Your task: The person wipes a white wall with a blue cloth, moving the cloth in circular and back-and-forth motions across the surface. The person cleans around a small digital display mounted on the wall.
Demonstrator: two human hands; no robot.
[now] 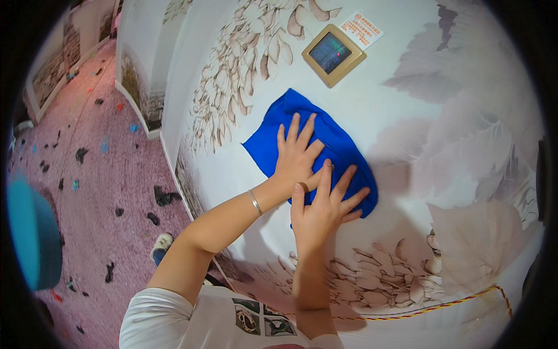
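A bright blue cloth (pixel 344 144) lies spread against a white wall (pixel 392 131) printed with leaves and petals. It is creased, and its outline is uneven. My left hand (pixel 298 150) rests flat on the cloth's middle with fingers spread, a silver bangle on that wrist. Lower and to the right, my right hand (pixel 324 205) also has its fingers apart, its fingertips on the cloth's lower part. The left thumb and the right index finger come close together; whether they touch I cannot tell. Neither hand grips the cloth. Parts of it are hidden under both hands.
Above the cloth, a gold-framed wall panel (pixel 334 55) with a dark face sits beside a small printed notice (pixel 362 30). A red-and-yellow cord (pixel 418 315) runs along below. Dark scraps (pixel 163 196) litter the pink carpet (pixel 96 235), near a teal rounded object (pixel 35 235).
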